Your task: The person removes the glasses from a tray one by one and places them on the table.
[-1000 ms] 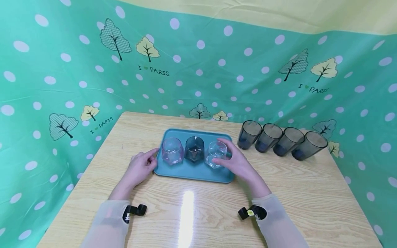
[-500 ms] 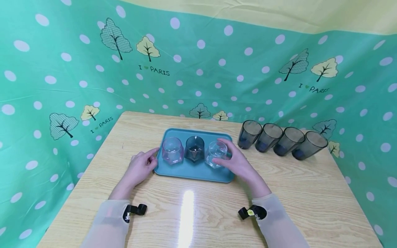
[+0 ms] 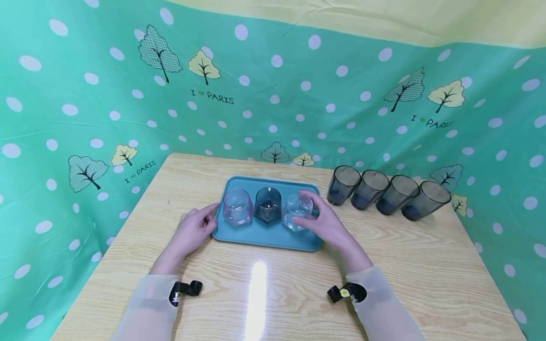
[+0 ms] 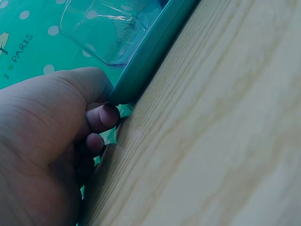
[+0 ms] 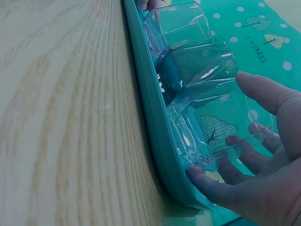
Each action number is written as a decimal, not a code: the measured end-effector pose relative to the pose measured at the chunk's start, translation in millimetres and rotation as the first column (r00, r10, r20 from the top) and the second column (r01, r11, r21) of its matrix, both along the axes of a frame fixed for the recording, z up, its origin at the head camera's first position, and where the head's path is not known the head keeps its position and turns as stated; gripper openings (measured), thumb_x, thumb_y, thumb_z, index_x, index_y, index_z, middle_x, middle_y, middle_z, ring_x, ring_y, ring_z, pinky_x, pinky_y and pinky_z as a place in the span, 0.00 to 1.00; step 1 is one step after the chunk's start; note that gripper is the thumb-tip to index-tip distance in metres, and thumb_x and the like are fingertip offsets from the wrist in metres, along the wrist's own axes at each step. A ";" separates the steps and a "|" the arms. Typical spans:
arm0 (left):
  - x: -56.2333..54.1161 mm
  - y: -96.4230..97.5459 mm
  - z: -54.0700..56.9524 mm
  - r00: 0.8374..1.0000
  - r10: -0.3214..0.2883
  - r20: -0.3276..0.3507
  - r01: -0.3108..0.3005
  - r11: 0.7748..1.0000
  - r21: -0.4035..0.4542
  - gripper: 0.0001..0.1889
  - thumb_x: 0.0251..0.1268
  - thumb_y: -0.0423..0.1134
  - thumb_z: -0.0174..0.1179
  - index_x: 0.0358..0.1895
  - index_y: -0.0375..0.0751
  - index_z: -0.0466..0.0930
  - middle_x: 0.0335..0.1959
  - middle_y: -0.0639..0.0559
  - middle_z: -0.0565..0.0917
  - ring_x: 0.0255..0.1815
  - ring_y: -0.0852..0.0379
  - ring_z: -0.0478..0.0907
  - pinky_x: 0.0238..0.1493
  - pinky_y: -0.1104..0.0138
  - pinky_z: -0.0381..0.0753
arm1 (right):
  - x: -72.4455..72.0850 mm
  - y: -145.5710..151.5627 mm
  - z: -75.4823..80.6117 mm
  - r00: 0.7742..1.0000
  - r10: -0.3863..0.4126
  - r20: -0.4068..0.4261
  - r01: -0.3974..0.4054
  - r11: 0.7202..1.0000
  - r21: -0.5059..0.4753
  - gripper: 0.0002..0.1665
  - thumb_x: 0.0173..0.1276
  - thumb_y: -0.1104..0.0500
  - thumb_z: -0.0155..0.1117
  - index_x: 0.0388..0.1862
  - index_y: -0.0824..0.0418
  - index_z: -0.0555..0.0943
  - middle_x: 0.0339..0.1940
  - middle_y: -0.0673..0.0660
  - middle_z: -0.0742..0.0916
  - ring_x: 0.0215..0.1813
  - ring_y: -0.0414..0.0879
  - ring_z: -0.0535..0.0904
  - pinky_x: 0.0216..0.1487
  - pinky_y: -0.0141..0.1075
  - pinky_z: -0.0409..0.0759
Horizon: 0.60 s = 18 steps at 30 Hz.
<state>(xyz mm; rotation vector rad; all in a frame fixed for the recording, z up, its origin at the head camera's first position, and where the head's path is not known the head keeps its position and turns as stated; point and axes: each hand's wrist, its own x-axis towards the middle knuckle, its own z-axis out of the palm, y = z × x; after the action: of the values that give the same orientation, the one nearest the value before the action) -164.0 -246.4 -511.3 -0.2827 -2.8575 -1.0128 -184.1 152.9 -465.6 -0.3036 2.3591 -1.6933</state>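
Observation:
A blue tray (image 3: 260, 240) bears three short faceted glasses in a row. The pink-tinted glass (image 3: 237, 208) stands at left, the dark grey glass (image 3: 268, 206) in the middle, the clear glass (image 3: 294, 215) at right. My left hand (image 3: 194, 229) holds the tray's left edge; in the left wrist view its thumb (image 4: 96, 84) meets the rim, and several fingers are curled below. My right hand (image 3: 326, 225) is curved round the clear glass. In the right wrist view the thumb (image 5: 200, 176) lies by the glass's base and a finger reaches near its rim.
Several tall dark tumblers (image 3: 345, 184) stand side by side behind and right of the tray. All rests on a wooden table (image 3: 290, 293). A green dotted cloth (image 3: 273, 85) hangs at the back and sides.

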 end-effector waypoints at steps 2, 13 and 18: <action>0.0 0.1 0.1 1.000 -0.002 -0.001 0.002 1.000 0.002 0.26 0.77 0.32 0.61 0.76 0.34 0.79 0.33 0.57 0.81 0.39 0.51 0.72 0.60 0.46 0.63 | -0.5 0.0 -1.0 1.000 -0.004 0.000 0.004 1.000 0.000 0.48 0.72 0.56 0.82 0.86 0.50 0.69 0.83 0.56 0.75 0.84 0.62 0.65 0.79 0.58 0.69; 0.2 -0.1 0.5 1.000 0.003 0.005 -0.003 1.000 0.008 0.26 0.77 0.32 0.61 0.76 0.35 0.79 0.32 0.57 0.80 0.38 0.51 0.72 0.59 0.47 0.63 | -4.3 0.5 -6.9 0.999 -0.033 -0.006 0.033 0.999 -0.014 0.47 0.69 0.54 0.84 0.84 0.49 0.72 0.82 0.56 0.76 0.81 0.62 0.69 0.77 0.58 0.72; 0.4 0.3 1.0 1.000 0.001 0.003 -0.001 1.000 0.014 0.26 0.77 0.32 0.61 0.76 0.35 0.79 0.32 0.57 0.80 0.38 0.51 0.71 0.59 0.47 0.62 | -2.2 1.9 -3.6 0.998 -0.059 0.013 0.059 0.998 -0.017 0.49 0.69 0.55 0.84 0.85 0.49 0.71 0.82 0.57 0.75 0.82 0.60 0.68 0.77 0.60 0.70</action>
<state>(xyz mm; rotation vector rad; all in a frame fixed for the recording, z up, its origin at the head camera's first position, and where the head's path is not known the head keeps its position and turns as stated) -163.7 -246.1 -510.3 -0.2789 -2.8520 -1.0331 -186.3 154.8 -469.2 -0.2283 2.3678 -1.7374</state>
